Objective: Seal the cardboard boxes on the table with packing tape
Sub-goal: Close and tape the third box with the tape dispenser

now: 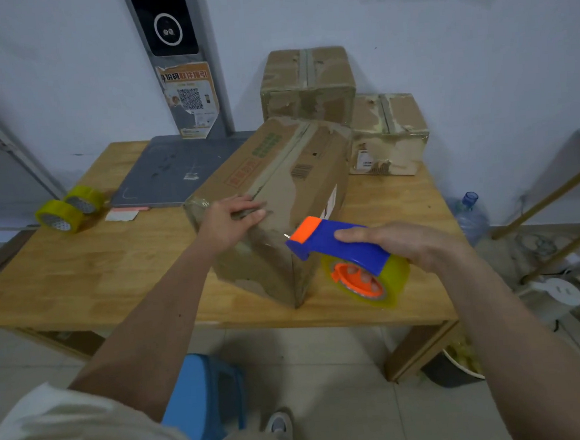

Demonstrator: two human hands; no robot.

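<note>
A long cardboard box point(288, 171) lies at an angle across the middle of the wooden table point(96, 267), its top seam running away from me. My left hand point(228, 220) rests flat on the box's near top edge, fingers straight. My right hand point(403, 242) grips a blue and orange tape dispenser point(338, 247) loaded with a yellowish tape roll point(371, 279), held beside the box's near right corner. Two smaller boxes stand at the back: one point(306, 84) against the wall, another point(387, 134) to its right, both with tape along their seams.
Two spare yellow tape rolls point(70, 209) lie at the table's left edge. A grey flat pad point(172, 169) sits behind the long box. A blue stool point(205, 397) stands below the table front. A water bottle point(470, 217) and clutter are on the floor to the right.
</note>
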